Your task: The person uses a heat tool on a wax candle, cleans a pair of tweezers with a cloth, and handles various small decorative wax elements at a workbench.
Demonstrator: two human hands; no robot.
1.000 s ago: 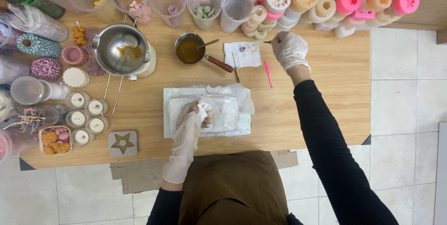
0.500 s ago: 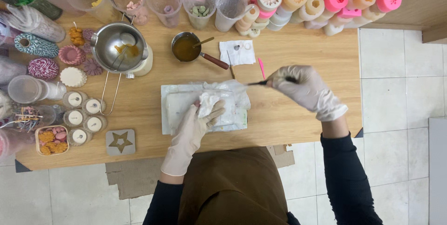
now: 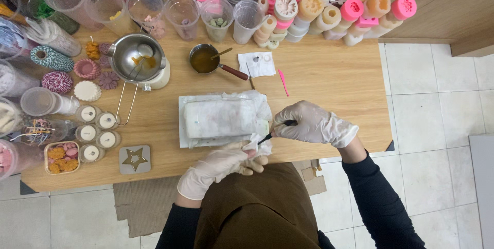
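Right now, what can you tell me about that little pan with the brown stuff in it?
The small pan is round, dark metal, holding brown liquid. Its reddish-brown handle points toward the person's right, and a thin stick leans inside it. It sits upright on the wooden table, between a steel pot and a white paper square. No hand touches it.

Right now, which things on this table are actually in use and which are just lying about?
In use:
left hand holding crumpled white paper
right hand holding a thin dark tool
white wrapped block

Lying about:
pink stick
small saucepan
steel bowl
star mould
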